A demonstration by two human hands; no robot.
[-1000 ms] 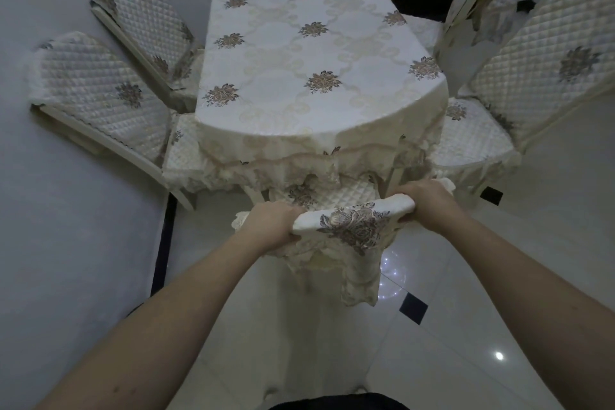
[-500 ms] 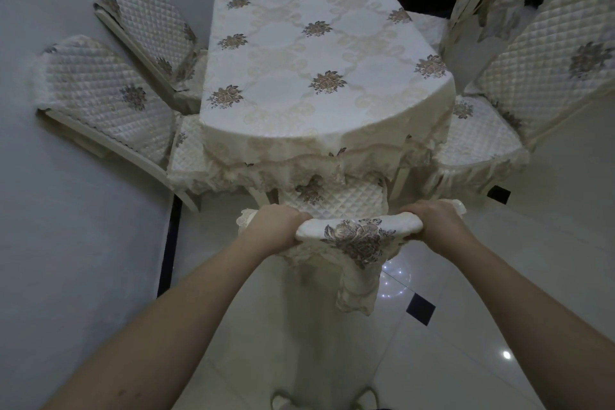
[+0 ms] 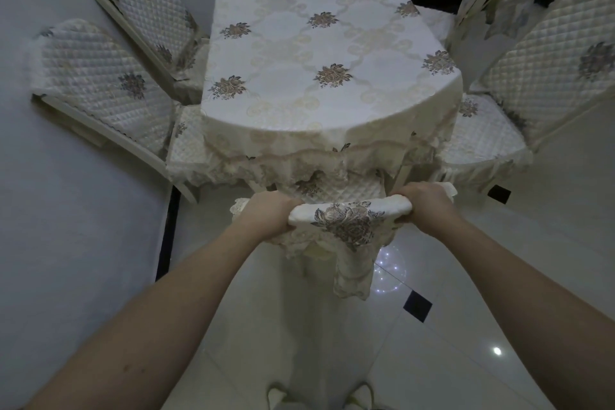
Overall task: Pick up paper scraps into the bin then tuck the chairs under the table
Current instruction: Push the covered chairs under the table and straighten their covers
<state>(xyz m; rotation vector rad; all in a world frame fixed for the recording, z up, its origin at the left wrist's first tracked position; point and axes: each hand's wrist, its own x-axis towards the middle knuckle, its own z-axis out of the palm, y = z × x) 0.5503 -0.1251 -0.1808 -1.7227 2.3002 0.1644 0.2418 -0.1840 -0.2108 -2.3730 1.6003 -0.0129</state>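
Both bare forearms reach forward from the lower corners of the view and converge toward the middle. The left hand (image 3: 271, 215) lies palm down with its knuckles up, fingers curled over and gripping the top rail of the chair back (image 3: 349, 214) at its left end. The right hand (image 3: 424, 205) grips the same rail at its right end, fingers wrapped over the far side and thumb tucked under. Both wrists are nearly straight, the hands level with each other just off the desk's (image 3: 329, 123) near edge.
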